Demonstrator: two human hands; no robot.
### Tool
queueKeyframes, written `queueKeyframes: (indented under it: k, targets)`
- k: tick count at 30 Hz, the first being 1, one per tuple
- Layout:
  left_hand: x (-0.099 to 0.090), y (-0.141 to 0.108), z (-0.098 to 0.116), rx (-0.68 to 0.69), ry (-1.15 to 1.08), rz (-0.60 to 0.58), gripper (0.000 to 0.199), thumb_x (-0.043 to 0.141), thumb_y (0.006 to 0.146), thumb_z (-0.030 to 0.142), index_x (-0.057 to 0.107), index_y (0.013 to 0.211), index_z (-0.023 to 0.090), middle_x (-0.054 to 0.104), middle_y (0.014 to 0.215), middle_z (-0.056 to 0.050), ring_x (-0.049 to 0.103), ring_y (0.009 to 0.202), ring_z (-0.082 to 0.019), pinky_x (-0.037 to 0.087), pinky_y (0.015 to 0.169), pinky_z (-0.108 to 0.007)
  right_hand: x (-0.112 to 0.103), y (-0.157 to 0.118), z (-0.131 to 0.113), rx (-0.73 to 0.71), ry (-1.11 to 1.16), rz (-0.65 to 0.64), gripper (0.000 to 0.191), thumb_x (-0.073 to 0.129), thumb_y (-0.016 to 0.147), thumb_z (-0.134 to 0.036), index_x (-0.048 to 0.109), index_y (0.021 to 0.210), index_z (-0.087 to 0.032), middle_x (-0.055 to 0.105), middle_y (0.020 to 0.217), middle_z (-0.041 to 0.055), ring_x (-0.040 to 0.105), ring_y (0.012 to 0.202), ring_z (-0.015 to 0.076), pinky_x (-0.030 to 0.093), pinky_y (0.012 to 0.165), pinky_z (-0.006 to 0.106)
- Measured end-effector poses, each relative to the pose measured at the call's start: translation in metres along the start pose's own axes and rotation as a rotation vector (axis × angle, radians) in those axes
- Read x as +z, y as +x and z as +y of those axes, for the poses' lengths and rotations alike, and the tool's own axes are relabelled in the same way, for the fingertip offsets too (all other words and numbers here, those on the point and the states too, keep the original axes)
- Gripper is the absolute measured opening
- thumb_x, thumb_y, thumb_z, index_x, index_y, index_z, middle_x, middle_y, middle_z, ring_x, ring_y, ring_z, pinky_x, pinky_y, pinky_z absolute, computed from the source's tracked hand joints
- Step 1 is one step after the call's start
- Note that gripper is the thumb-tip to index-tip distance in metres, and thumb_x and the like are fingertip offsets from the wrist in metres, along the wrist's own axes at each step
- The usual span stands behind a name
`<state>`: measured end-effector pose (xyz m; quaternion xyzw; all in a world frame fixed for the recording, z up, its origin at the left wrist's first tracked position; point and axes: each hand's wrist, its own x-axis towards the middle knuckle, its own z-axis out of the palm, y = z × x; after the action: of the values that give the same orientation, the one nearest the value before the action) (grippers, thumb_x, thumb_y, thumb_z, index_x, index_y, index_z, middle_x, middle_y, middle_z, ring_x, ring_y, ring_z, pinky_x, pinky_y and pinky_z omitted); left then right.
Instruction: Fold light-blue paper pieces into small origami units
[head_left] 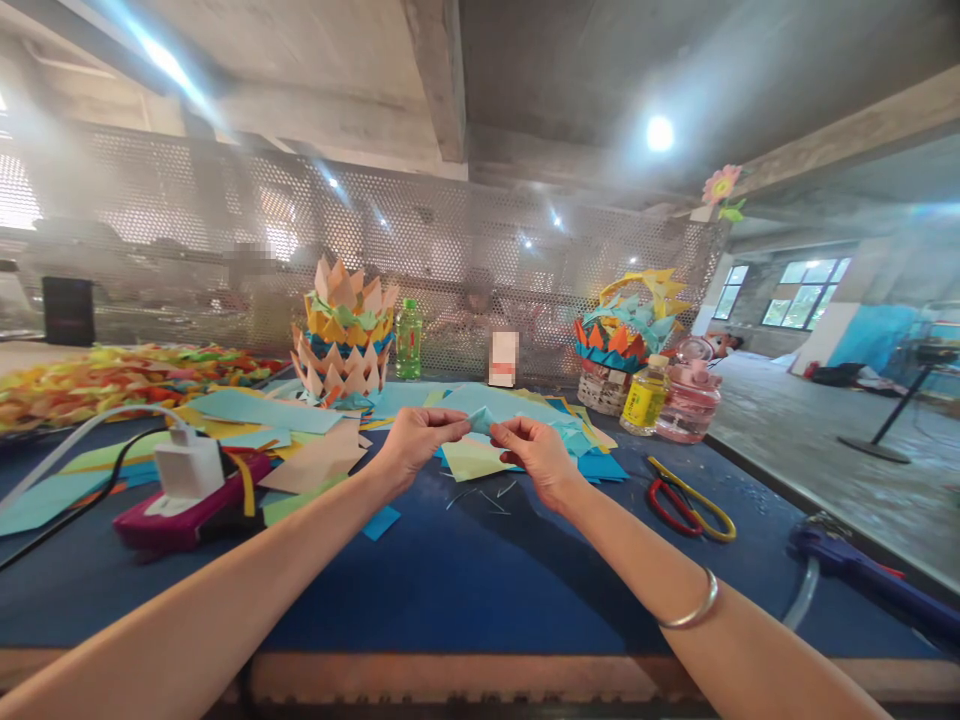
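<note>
Between my hands is a small light-blue folded paper piece (481,420), held up over the table. My left hand (420,440) pinches its left end between thumb and fingers. At the right end, the fingertips of my right hand (541,455) are closed on the same piece. Behind and below lie loose paper sheets, among them a pale green sheet (474,458) and light-blue sheets (517,402). Thin paper slivers (491,500) lie on the blue tabletop (435,600) beneath my hands.
Red-and-yellow-handled scissors (686,505) and a blue glue gun (862,570) lie at right. A purple power strip (187,510) with a white charger (187,470) sits at left. Folded-paper baskets (345,355), a yellow bottle (643,398) and a pink bottle (688,400) stand behind.
</note>
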<state>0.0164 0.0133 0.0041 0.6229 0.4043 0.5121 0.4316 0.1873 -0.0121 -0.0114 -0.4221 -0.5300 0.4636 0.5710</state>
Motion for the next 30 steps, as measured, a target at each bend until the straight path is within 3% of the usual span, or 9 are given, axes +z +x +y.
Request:
queueKeyframes:
  k: [6, 14, 23, 30]
  targets:
    - [0.0006, 0.0005, -0.0014, 0.018, 0.011, 0.009, 0.021, 0.073, 0.055, 0.025, 0.072, 0.075, 0.016, 0.071, 0.071, 0.000, 0.061, 0.069, -0.014, 0.044, 0.075, -0.027, -0.0002, 0.0040, 0.0022, -0.086, -0.009, 0.030, 0.027, 0.074, 0.057, -0.038, 0.062, 0.066, -0.016, 0.058, 0.063, -0.0016, 0.049, 0.056, 0.0095, 0.044, 0.061, 0.026]
    - [0.0017, -0.0003, 0.0042, 0.102, -0.051, -0.034, 0.031, 0.075, 0.056, 0.025, 0.063, 0.082, 0.013, 0.066, 0.073, -0.002, 0.060, 0.065, -0.012, 0.046, 0.063, -0.025, -0.0003, 0.0038, 0.0019, -0.242, -0.174, 0.021, 0.020, 0.070, 0.063, -0.033, 0.061, 0.063, -0.016, 0.057, 0.057, -0.0021, 0.050, 0.053, 0.0102, 0.042, 0.059, 0.026]
    - [0.0016, -0.0034, 0.0045, 0.010, -0.050, -0.135, 0.055, 0.072, 0.063, 0.035, 0.059, 0.109, 0.009, 0.070, 0.076, -0.006, 0.063, 0.072, -0.016, 0.047, 0.067, -0.028, -0.0006, 0.0040, 0.0030, -0.340, -0.232, 0.012, 0.016, 0.070, 0.064, -0.031, 0.061, 0.063, -0.017, 0.067, 0.081, 0.0045, 0.060, 0.073, 0.0156, 0.046, 0.070, 0.029]
    - [0.0033, -0.0012, 0.0009, 0.030, -0.011, -0.146, 0.029, 0.069, 0.063, 0.032, 0.071, 0.087, 0.016, 0.070, 0.069, -0.002, 0.062, 0.065, -0.014, 0.046, 0.064, -0.025, -0.0008, 0.0036, 0.0060, -0.358, -0.225, -0.022, 0.018, 0.070, 0.065, -0.033, 0.061, 0.063, -0.017, 0.067, 0.081, 0.0049, 0.059, 0.067, 0.0139, 0.046, 0.066, 0.028]
